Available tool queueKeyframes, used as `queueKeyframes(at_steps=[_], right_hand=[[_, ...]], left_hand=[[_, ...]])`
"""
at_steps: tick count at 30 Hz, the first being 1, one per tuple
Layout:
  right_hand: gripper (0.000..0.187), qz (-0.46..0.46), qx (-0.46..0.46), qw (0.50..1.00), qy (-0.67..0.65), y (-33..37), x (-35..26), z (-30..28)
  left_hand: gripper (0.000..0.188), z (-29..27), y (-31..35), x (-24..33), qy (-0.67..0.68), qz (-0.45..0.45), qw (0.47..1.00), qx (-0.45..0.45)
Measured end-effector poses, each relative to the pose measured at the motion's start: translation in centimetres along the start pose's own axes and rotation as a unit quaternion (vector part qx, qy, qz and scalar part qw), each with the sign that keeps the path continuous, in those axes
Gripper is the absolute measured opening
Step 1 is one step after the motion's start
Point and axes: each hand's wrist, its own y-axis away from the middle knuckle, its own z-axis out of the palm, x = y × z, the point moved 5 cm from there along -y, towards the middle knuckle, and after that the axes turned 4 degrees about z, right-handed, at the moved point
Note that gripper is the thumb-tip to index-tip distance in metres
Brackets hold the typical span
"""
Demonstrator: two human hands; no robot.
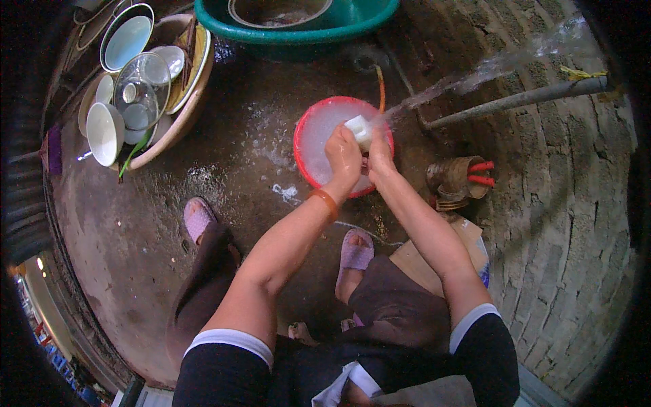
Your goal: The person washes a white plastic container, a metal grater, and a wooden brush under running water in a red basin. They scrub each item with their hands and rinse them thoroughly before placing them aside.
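Over a red-rimmed round basin (pixel 299 146) full of whitish water, both my hands are closed around a small white object (pixel 358 126) with a blocky or rounded end. Its exact kind I cannot make out, as my fingers cover part of it. My left hand (pixel 344 154) grips it from the left, below an orange band on the wrist. On the other side my right hand (pixel 380 154) holds it. A stream of water (pixel 468 80) comes in from the upper right and splashes at the object and my right fingers.
A large tub (pixel 180 129) of bowls, a glass lid and chopsticks stands at the upper left. A green basin (pixel 298 34) holding a metal pot is at the top. A grey pipe (pixel 522 105) juts from the brick wall (pixel 563 224). Red-handled tools (pixel 481 173) sit right; cardboard (pixel 420 268) lies below.
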Motion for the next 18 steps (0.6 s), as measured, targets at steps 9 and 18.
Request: queueKeyframes(at_steps=[9,18], right_hand=[[0.051,-0.036,0.017,0.999,-0.002,0.2,-0.2,0.3],[0.05,0.002,0.031,0.999,0.015,0.1,0.4,0.4]], left_hand=[[0.031,0.1,0.6,-0.2,0.062,-0.067,0.996,0.004],[0.031,-0.2,0.3,-0.9,0.075,-0.092,0.991,0.055]])
